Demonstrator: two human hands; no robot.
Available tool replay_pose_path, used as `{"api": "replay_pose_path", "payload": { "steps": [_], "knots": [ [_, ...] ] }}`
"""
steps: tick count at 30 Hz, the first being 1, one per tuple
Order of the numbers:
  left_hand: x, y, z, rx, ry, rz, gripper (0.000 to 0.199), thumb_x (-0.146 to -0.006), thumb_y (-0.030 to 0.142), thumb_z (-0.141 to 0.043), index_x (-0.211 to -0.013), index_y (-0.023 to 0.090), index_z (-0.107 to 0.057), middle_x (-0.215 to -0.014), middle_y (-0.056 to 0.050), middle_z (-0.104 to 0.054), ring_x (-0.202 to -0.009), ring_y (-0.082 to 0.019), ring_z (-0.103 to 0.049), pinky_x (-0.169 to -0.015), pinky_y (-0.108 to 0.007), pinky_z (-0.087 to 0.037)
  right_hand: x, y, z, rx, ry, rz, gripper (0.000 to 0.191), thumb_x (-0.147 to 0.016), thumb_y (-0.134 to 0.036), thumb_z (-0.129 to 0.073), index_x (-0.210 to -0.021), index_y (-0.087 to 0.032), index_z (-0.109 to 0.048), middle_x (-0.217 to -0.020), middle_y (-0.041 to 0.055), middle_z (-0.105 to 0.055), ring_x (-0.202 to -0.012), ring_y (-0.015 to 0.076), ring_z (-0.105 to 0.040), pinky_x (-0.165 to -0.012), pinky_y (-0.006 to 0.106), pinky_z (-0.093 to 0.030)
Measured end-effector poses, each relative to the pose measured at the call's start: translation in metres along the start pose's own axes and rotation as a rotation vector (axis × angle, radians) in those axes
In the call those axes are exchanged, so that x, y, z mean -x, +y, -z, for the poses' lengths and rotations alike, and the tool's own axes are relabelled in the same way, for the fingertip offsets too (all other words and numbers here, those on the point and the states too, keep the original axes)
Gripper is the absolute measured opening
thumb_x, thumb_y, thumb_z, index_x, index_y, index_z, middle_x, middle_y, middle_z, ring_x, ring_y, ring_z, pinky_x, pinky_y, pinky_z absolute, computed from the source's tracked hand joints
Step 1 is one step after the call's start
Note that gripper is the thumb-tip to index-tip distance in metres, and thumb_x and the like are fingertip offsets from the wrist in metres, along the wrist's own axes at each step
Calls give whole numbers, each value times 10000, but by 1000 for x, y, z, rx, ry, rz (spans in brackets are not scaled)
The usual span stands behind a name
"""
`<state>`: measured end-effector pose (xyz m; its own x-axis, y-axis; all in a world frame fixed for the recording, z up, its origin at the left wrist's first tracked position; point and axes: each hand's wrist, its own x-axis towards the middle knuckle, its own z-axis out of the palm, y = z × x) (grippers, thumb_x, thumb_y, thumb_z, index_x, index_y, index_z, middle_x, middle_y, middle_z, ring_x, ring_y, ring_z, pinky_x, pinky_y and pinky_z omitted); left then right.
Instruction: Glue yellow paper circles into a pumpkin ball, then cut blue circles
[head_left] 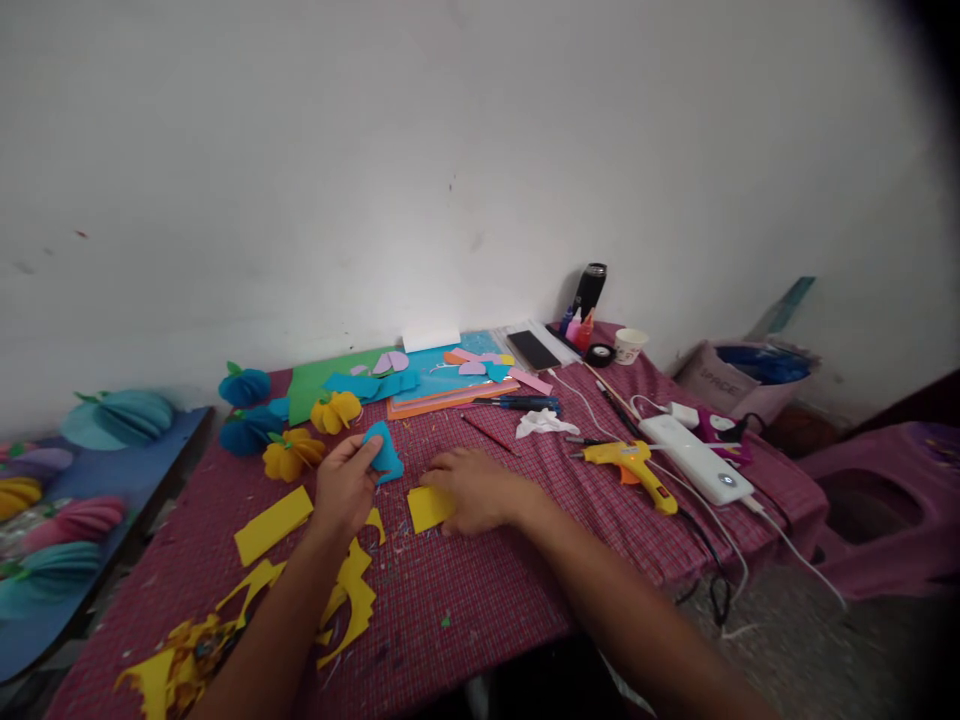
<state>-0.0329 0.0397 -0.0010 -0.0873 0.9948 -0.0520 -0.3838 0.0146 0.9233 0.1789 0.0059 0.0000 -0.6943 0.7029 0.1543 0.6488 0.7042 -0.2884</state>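
Between the thumb and fingers of my left hand point(349, 480) is a small blue paper piece point(386, 455) with rounded corners, raised over the table. My right hand point(476, 490) is closed at the right end of a yellow paper rectangle point(427, 509), its fingers curved over the upper edge; part of the paper is hidden under it. Left of my left hand lies a longer yellow paper strip point(274, 525). Yellow paper offcuts point(352, 600) with curved cuts are strewn around my left forearm.
Yellow paper pumpkins point(292, 455) and blue paper pumpkins point(251, 428) stand at the back left. A yellow glue gun point(634, 470), a white power strip point(697, 460) and cables lie to the right. Behind my hands are a utility knife point(525, 403), crumpled tissue point(546, 423) and a phone point(534, 350).
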Motion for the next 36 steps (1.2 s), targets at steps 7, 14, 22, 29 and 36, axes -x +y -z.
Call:
{"api": "replay_pose_path", "payload": {
  "steps": [7,14,22,29,36],
  "knots": [
    [0,0,2,-13,5,-8,367,-614,352,-885,-763,144,-622,-631,32,-605,-550,-101,-543,-536,-262,-526,-2,-3,-1,32,12,-22,521,-766,-311,-725,-1267,-207,-626,-1138,102,-667,-1002,266,-607,-886,388,-460],
    [3,3,-3,-9,-2,-22,254,-661,340,-854,-705,199,-648,-619,29,-595,-554,-117,-515,-503,-266,-485,-3,1,-1,-33,47,-57,528,-732,-225,-728,-1251,-182,-645,-1107,94,-678,-961,231,-620,-851,315,-447],
    [-17,107,-28,-57,-82,-222,197,-778,234,-778,-752,147,-603,-652,31,-578,-567,-89,-543,-576,-242,-456,-7,6,-3,-112,-34,-113,236,-728,-201,-687,-962,-184,-707,-977,97,-709,-878,237,-625,-769,311,-432],
    [-7,116,-29,-55,-129,-227,174,-816,239,-750,-759,157,-608,-643,32,-575,-559,-83,-522,-580,-238,-429,-8,12,-8,-279,-31,-168,103,-772,-124,-575,-811,-190,-644,-810,26,-682,-705,160,-582,-628,246,-362],
    [27,9,-30,-46,-122,-58,306,-678,391,-813,-726,159,-620,-638,15,-593,-565,-98,-518,-565,-247,-428,-9,15,-13,-312,59,-168,198,-820,-84,-464,-842,-172,-640,-810,35,-675,-693,160,-569,-626,252,-369]
  ]
}}
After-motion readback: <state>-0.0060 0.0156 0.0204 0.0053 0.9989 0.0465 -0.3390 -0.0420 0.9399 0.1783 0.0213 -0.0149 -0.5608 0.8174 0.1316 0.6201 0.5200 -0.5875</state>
